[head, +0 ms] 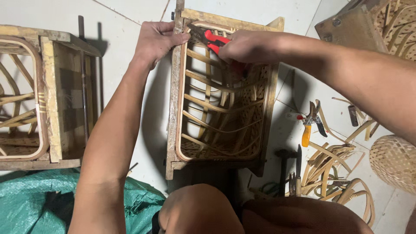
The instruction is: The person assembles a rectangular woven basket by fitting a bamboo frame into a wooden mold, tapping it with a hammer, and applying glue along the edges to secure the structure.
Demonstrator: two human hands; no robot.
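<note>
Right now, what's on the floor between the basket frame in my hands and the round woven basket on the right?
In the head view: orange-handled pliers, loose bamboo strips and a hammer lie between the frame and the woven basket.

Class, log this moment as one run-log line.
left hand: gripping wooden frame | right hand: holding red-handled pliers | woven bamboo basket: inside frame
</note>
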